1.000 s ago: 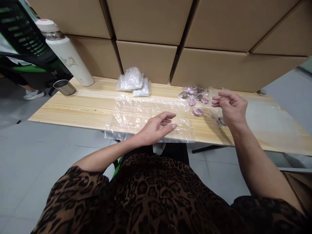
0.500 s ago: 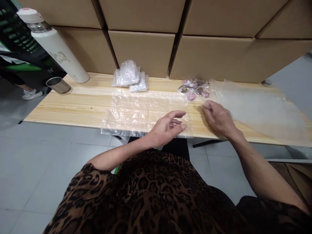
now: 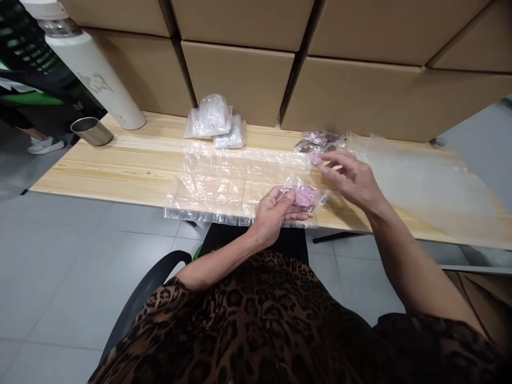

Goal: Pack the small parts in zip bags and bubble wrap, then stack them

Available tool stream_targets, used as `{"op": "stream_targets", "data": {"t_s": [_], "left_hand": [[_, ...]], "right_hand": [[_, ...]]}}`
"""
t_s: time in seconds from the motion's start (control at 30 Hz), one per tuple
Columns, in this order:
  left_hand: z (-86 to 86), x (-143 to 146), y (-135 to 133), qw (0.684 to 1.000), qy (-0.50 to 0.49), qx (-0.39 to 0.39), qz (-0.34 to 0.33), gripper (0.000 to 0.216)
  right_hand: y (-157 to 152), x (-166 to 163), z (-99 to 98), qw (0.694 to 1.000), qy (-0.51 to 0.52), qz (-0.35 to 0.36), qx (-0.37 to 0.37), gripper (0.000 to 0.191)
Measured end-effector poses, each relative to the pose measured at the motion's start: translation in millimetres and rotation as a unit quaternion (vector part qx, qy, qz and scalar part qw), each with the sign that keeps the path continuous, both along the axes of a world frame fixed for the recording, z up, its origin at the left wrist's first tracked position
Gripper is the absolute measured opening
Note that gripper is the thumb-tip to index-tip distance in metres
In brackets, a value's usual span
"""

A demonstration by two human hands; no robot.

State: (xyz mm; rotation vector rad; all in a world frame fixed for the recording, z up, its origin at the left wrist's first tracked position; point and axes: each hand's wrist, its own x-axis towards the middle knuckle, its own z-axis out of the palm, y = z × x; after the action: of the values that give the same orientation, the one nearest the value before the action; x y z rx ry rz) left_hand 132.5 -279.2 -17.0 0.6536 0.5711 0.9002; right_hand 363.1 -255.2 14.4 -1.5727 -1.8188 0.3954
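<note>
Head view. The left hand [image 3: 276,210] is at the near edge of the wooden surface [image 3: 120,165]. Its fingers [image 3: 290,196] grasp the left end of a small clear packet [image 3: 306,198] with a pink item inside. The packet sits just above the near right corner of the clear plastic bags [image 3: 224,184] spread flat on the surface.

The right hand [image 3: 352,178] is raised just right of and beyond the packet, fingers partly curled with the tips drawn together. Whether they pinch anything cannot be told.

Further pink packets [image 3: 318,141] lie in a pile at the far side, just beyond the right hand. A large translucent sheet [image 3: 420,181] lies to the right. Far left stand a white bottle [image 3: 92,80] and a steel cup [image 3: 91,131]; bundled bags [image 3: 214,120] lie against the cardboard boxes [image 3: 240,80].

Risks, as judged:
- The packet is held at one end only, and the film looks slick. A loose grasp could let it slip to the floor.
- The flat bags overhang the near edge. A sweep of the left forearm could drag them off.
- The right hand is close to the pile and could scatter it.
</note>
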Motion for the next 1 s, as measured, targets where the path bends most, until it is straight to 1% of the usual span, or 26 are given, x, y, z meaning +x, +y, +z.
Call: {"op": "stream_targets", "data": {"t_s": [0.07, 0.13, 0.2, 0.3, 0.4, 0.53, 0.63, 0.73, 0.8, 0.87, 0.93, 0.97, 1.0], "left_hand": [[1.9, -5.1, -1.2, 1.0, -0.012, -0.001, 0.02, 0.035], [3.3, -10.2, -2.7, 0.999, -0.024, -0.002, 0.03, 0.041], [3.6, -14.5, -3.4, 0.999, -0.032, -0.001, 0.033, 0.045], [2.3, -18.8, -2.3, 0.999, -0.027, 0.005, 0.03, 0.045], [0.7, -20.7, -0.2, 0.999, -0.009, 0.008, 0.04, 0.042], [2.7, -22.3, 1.5, 0.998, 0.003, -0.013, 0.058, 0.043], [9.8, -25.2, 1.1, 0.998, -0.008, -0.038, 0.043, 0.045], [17.9, -28.9, 0.3, 0.998, -0.018, -0.057, 0.022, 0.045], [20.2, -30.6, 0.4, 0.998, -0.015, -0.059, 0.023, 0.053], [18.4, -31.4, 1.7, 0.998, -0.009, -0.051, 0.035, 0.064], [13.8, -31.2, 4.4, 0.998, 0.002, -0.028, 0.059, 0.067], [11.2, -30.9, 6.2, 0.997, 0.012, -0.009, 0.071, 0.064], [8.8, -30.4, 8.0, 0.996, 0.026, 0.013, 0.08, 0.058]], "right_hand": [[26.3, 15.6, -14.7, 0.995, -0.098, -0.018, 0.01, 0.038], [44.6, 22.3, -27.6, 0.983, -0.184, 0.002, 0.007, 0.041], [53.1, 22.4, -35.4, 0.97, -0.243, 0.021, 0.002, 0.044], [55.0, 20.8, -36.5, 0.959, -0.282, 0.021, -0.01, 0.04], [56.1, 26.0, -30.1, 0.958, -0.285, 0.02, -0.029, 0.034], [62.0, 37.5, -19.6, 0.956, -0.28, 0.05, -0.066, 0.028], [65.4, 38.4, -16.2, 0.954, -0.285, 0.051, -0.081, 0.027], [66.7, 34.8, -18.8, 0.954, -0.285, 0.033, -0.086, 0.019], [66.1, 34.8, -20.4, 0.959, -0.271, 0.014, -0.083, 0.018], [63.1, 37.2, -17.4, 0.967, -0.242, -0.023, -0.08, 0.022], [55.4, 38.4, -7.0, 0.975, -0.195, -0.086, -0.066, 0.019], [49.0, 36.8, 1.1, 0.98, -0.154, -0.116, -0.048, 0.017], [40.8, 33.2, 10.6, 0.987, -0.097, -0.128, -0.025, 0.016]]}}
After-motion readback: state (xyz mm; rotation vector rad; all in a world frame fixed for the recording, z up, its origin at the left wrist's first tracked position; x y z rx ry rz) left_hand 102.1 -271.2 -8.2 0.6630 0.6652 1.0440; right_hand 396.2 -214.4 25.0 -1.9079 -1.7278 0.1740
